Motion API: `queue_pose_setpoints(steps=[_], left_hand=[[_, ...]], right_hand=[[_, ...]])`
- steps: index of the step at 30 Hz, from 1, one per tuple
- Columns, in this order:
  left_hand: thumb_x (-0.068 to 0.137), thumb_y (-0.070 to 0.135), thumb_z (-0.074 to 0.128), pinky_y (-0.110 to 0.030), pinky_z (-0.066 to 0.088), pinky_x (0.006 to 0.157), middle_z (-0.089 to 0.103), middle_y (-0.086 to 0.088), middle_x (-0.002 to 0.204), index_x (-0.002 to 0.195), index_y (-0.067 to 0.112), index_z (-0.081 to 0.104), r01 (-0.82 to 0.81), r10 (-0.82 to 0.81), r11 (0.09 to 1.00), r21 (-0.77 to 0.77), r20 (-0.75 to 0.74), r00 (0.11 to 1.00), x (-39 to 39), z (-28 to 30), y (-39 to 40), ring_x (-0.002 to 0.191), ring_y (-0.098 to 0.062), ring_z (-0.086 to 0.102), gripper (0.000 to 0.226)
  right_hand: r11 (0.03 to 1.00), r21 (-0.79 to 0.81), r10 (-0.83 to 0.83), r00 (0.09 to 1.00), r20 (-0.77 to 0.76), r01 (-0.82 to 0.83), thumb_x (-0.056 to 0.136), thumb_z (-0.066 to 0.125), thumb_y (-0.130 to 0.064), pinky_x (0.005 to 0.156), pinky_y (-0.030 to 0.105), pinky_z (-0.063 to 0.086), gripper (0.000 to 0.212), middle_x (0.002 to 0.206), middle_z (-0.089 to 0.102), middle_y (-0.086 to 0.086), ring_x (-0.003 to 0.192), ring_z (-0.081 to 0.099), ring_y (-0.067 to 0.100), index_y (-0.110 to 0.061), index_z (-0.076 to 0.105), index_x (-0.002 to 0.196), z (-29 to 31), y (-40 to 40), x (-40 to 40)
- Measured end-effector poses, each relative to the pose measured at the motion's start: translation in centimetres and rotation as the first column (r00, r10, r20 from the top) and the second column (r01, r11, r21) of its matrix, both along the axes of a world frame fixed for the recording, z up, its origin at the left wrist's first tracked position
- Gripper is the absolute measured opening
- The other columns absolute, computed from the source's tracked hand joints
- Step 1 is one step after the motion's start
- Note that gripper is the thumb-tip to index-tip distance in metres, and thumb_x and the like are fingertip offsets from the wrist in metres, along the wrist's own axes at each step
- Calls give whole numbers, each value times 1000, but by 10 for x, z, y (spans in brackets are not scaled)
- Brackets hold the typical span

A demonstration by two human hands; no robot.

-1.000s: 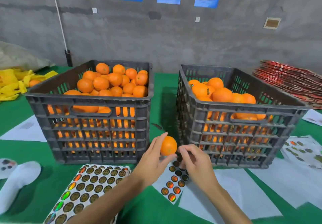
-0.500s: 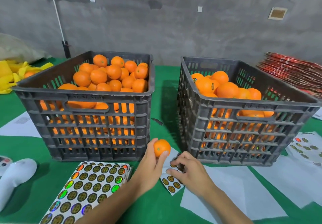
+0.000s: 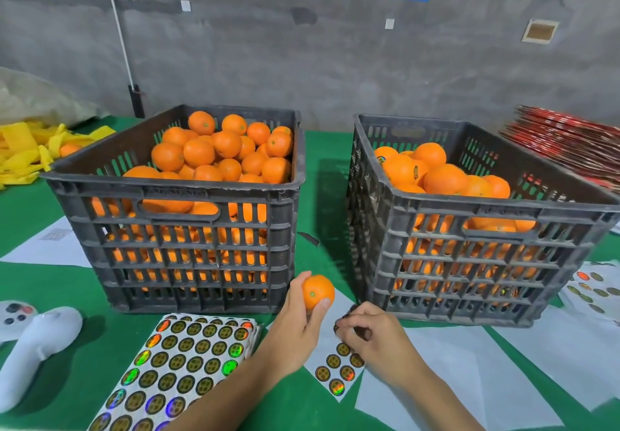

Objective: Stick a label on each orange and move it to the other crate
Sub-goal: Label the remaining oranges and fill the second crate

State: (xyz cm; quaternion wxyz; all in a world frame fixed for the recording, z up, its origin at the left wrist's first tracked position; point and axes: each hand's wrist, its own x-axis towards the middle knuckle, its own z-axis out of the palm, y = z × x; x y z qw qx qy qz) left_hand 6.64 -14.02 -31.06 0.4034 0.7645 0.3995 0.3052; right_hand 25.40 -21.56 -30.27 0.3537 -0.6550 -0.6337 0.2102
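The right crate (image 3: 476, 229) holds labelled oranges; in front of it, the left hand (image 3: 298, 326) still grips the orange (image 3: 318, 291), lowered slightly, while the right hand (image 3: 372, 336) now pinches at the sticker strip (image 3: 339, 367), peeling a label

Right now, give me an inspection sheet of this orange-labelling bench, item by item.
Surface: green cloth table, white backing sheets strewn.
Job's things: left grey plastic crate heaped with oranges; right grey plastic crate holds labelled ones; stack of holographic round-sticker sheets; small sticker strip.
Clutter: white handheld controller, yellow bags, red flat stack.
Grippers: left hand holds a loose orange; right hand pinches at the strip.
Cables: white cord on wall.
Surroundings: grey concrete wall, blue posters.
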Motion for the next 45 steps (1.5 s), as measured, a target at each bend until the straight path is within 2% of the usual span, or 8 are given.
queue_pose_setpoints(steps=[3, 5, 10, 18, 26, 32, 39, 45], left_hand=[[100, 65, 37, -33, 47, 102, 44, 1, 146, 148, 50, 10, -6, 6, 1000, -2, -13, 1000, 1, 0, 0, 118, -15, 60, 57], [101, 64, 37, -32, 46, 101, 44, 2, 145, 147, 51, 10, 0, 1, 1000, 6, -21, 1000, 1, 0, -1, 117, -14, 60, 55], [102, 64, 37, -36, 47, 105, 40, 2, 148, 146, 52, 8, 25, -24, 999, 23, -40, 999, 0, 1, -3, 120, -15, 59, 54], [99, 70, 36, -30, 43, 101, 40, 5, 144, 139, 62, 7, 83, -82, 997, 11, -51, 995, -5, 3, -2, 116, -11, 59, 50], [102, 60, 33, -27, 44, 95, 27, 13, 144, 152, 43, 5, 27, -16, 994, 101, -105, 994, 6, 7, -12, 117, -13, 53, 60], [109, 34, 45, -26, 40, 110, 11, 13, 157, 159, 24, 11, 80, -28, 965, 250, -205, 978, 11, 6, -13, 141, -17, 40, 62], [107, 26, 52, -22, 30, 116, 12, 8, 161, 157, 24, 16, 102, -46, 956, 274, -201, 979, 11, 3, -13, 149, -16, 30, 61], [106, 14, 53, -20, 32, 111, 17, 6, 157, 155, 24, 19, 90, -45, 962, 256, -178, 983, 8, 7, -14, 143, -16, 36, 60]], right_hand=[[1000, -16, 21, 995, 96, -19, 80, 74, -63, 75, 22, 49, 47, 95, 54, -14, 88, 57, 8, -31, 76, 114, -3, -2, 1], [999, -3, 35, 987, 155, -35, 82, 71, -65, 77, 19, 47, 52, 96, 51, -15, 89, 55, 6, -29, 74, 120, -4, -2, 2], [998, 22, 47, 971, 235, -54, 93, 67, -51, 72, 15, 41, 33, 91, 48, -17, 83, 53, 2, -27, 77, 113, -1, 0, 2], [999, -13, -42, 999, -17, 42, 92, 75, -33, 66, 16, 42, 7, 88, 60, -9, 72, 57, 6, -34, 82, 94, 5, -2, -1], [1000, -10, 23, 989, 143, -22, 82, 76, -59, 68, 19, 45, 44, 88, 51, -12, 80, 54, 6, -30, 76, 114, 2, -1, 2], [994, 42, 86, 941, 326, -105, 94, 66, -50, 68, 26, 43, 31, 84, 45, -16, 76, 50, 6, -24, 78, 106, 7, 0, 1], [990, 14, 114, 836, 536, -143, 104, 51, -43, 67, 26, 34, 35, 91, 46, -9, 77, 56, 16, -19, 76, 108, 17, -3, -5], [997, -1, 70, 911, 406, -76, 102, 53, -46, 69, 25, 40, 35, 92, 48, -11, 80, 52, 7, -27, 68, 127, 16, -6, -3]])
